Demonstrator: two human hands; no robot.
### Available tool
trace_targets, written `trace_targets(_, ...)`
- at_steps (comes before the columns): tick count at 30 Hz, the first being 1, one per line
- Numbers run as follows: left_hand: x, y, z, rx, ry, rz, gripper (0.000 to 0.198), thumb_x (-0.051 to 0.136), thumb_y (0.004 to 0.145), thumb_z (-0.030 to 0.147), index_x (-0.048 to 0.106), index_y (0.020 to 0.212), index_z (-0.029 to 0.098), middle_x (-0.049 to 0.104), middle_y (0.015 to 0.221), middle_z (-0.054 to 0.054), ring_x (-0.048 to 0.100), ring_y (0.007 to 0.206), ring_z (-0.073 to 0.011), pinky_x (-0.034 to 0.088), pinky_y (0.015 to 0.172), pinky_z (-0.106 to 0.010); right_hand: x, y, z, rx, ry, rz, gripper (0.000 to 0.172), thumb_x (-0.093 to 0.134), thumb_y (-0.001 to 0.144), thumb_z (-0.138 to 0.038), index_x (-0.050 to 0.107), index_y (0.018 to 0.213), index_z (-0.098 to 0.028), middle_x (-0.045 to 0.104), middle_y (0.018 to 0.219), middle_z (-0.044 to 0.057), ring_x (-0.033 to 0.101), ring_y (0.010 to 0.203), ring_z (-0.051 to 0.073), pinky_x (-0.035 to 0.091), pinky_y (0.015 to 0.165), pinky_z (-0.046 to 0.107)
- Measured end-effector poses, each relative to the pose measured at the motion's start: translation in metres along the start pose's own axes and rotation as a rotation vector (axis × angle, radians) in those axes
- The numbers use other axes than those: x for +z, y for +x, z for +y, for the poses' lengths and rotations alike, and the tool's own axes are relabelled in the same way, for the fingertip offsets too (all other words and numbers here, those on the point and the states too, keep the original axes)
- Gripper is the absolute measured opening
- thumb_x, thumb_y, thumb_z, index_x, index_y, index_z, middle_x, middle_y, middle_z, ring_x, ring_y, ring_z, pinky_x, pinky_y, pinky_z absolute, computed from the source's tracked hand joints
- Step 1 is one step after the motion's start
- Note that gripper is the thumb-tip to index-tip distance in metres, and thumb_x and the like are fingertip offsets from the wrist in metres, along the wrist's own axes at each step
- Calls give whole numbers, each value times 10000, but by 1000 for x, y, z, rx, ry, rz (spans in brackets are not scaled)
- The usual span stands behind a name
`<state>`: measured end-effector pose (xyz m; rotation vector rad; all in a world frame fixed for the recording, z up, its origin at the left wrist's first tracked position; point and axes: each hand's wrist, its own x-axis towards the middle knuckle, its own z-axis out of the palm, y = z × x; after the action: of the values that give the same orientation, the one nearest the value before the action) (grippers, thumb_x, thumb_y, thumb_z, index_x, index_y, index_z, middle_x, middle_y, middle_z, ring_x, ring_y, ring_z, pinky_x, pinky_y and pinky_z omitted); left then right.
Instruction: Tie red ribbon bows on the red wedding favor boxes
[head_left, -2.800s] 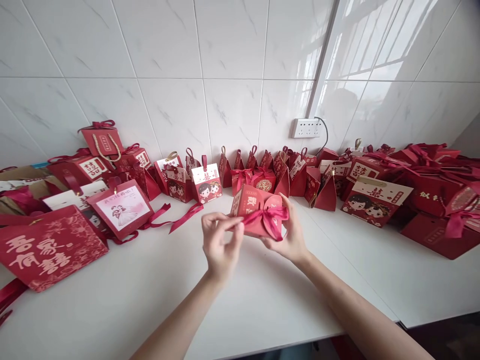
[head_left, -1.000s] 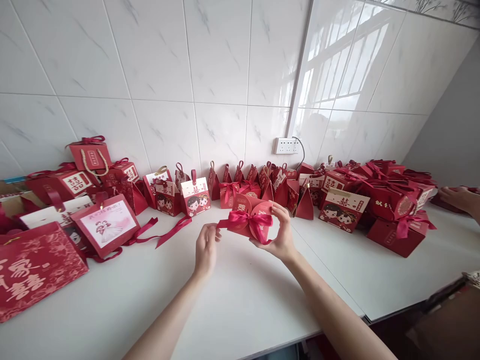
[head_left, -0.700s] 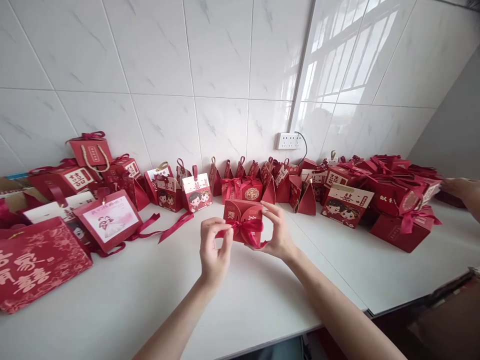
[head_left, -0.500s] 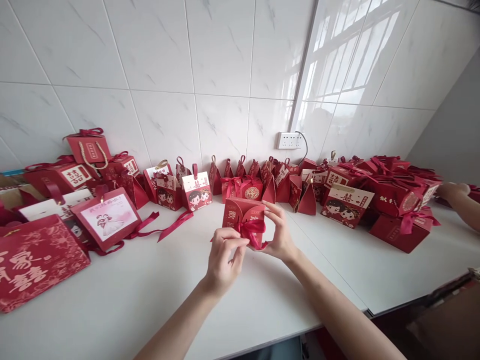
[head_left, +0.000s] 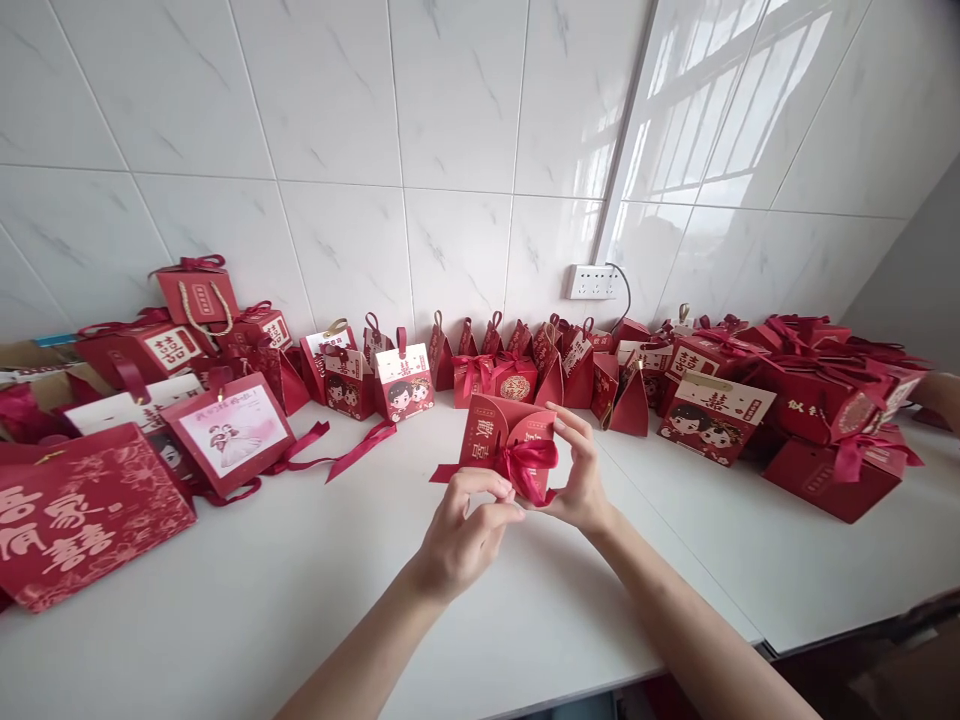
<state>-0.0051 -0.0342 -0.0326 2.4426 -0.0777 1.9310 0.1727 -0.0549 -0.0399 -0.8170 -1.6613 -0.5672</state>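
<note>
A small red gift box point(head_left: 486, 425) with gold characters is tilted up in front of me above the white counter. A dark pink ribbon bow point(head_left: 534, 465) crosses its front, and one ribbon tail sticks out to the left. My right hand point(head_left: 581, 480) grips the box's right side, fingers at the top corner and thumb low by the bow. At the bow's lower left, the fingertips of my left hand point(head_left: 463, 535) are pinched together on the ribbon. The box's back and underside are hidden.
Several red gift boxes line the tiled wall, with a ribboned pile point(head_left: 817, 400) at right. A large red bag point(head_left: 97, 510) and a picture-front box point(head_left: 229, 435) stand left, a loose ribbon point(head_left: 360, 452) beside them. A power strip point(head_left: 592, 282) is on the wall. Another person's hand point(head_left: 937, 388) shows far right.
The view has turned slightly left, so the counter items shift right in the picture. The box is turned a little in my hands, and its left ribbon tail now shows more. The grip looks alike.
</note>
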Motion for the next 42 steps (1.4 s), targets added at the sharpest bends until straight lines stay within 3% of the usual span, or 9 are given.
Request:
trace_targets(20,1,-2,0,-17,-40,-7,274,494,757,-127,545,809,138,432,942,-20,535,878,-109,581,711,-256,-1,3,-1,17,4,22,866,780,647,-430,294,1339,-245,415,1284,170,477,1174,340,502,853,544)
trace_targets(35,-8,9,-1,-5,9,58,278,482,771,-114,530,808,157,411,927,-12,559,871,-98,582,662,-211,-1,-1,-1,62,13,13,892,797,610,-451,300,1328,-265,426,1271,166,480,1162,352,487,852,558)
trace_targets(42,-3,0,1,1,-19,9,264,487,769,-115,533,812,141,429,946,-22,557,896,-111,579,688,-235,1,-1,-1,38,44,-7,906,788,630,-447,283,1354,-244,418,1269,178,472,1166,358,485,850,559)
